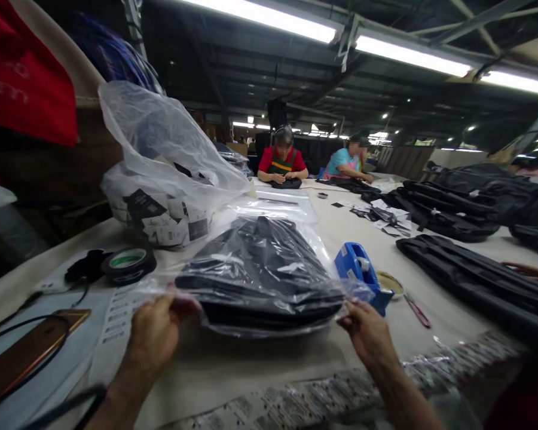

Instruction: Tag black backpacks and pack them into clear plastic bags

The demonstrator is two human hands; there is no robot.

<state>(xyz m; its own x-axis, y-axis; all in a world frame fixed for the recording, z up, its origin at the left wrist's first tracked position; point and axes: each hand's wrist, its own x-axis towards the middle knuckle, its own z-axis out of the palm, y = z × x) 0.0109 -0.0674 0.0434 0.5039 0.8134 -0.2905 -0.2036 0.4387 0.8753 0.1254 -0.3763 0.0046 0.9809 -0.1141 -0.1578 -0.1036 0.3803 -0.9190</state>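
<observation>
A black folded bag [260, 269] lies inside a clear plastic bag [296, 325] on the pale tabletop in front of me. My left hand [156, 328] is closed on the plastic at its near left corner. At the near right corner, my right hand [367, 325] pinches the same plastic between thumb and fingers. Between the two hands the plastic edge is stretched sideways, with the black bag's near edge showing dark beneath it. Just beyond my right hand stands a blue tape dispenser [358, 269].
At left lie a black tape roll [129, 266], a phone [36, 352] with a cable, and a label sheet [116, 322]. A large plastic sack [161, 179] of tags stands behind them. Scissors [416, 310] and black bags [475, 280] are at right. Two people [282, 158] work across the table.
</observation>
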